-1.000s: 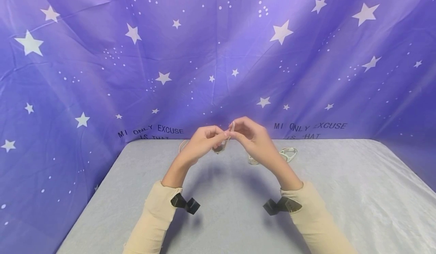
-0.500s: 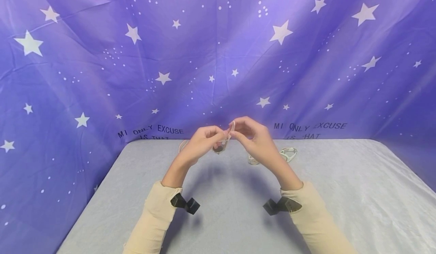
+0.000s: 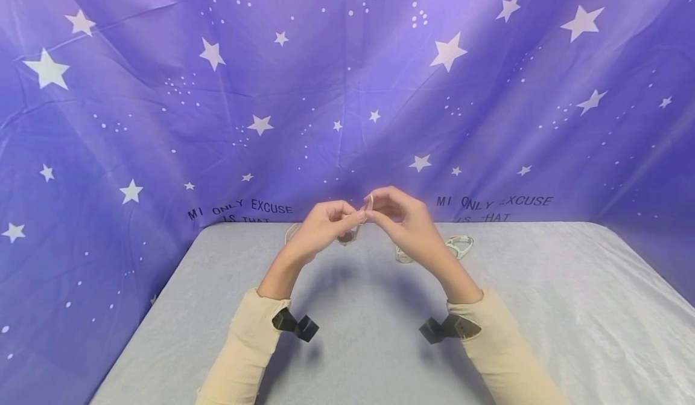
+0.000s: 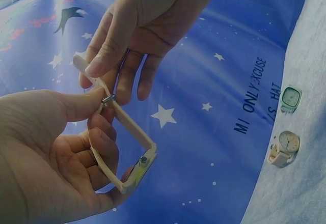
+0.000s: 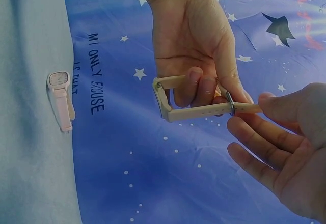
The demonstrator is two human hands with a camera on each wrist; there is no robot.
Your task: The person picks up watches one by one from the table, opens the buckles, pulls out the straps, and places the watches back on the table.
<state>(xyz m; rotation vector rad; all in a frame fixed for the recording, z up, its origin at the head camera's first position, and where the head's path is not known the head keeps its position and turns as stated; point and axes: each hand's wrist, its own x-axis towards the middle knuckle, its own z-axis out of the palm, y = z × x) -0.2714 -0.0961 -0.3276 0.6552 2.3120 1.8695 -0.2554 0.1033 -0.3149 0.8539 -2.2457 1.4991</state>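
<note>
The left hand (image 3: 323, 227) pinches the pale watch (image 4: 136, 174) at its buckle (image 4: 109, 99), the right hand (image 3: 409, 216) its strap end (image 4: 80, 64), fingers closed, above the table's (image 3: 570, 308) far middle — thumbs nearer together than half a second ago, so strap-handling seems unfinished.

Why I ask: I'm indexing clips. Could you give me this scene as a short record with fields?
Held item: cream watch, raised off the table
Strap state: the end appears to pass through the metal buckle
Left hand: holds the strap by the buckle
Right hand: pinches the strap's free end
Other watches: three on the table; green square-faced watch, round-faced watch, pink watch
Backdrop: purple-blue cloth, white stars, lettering
Dial of held watch: not readable
</note>
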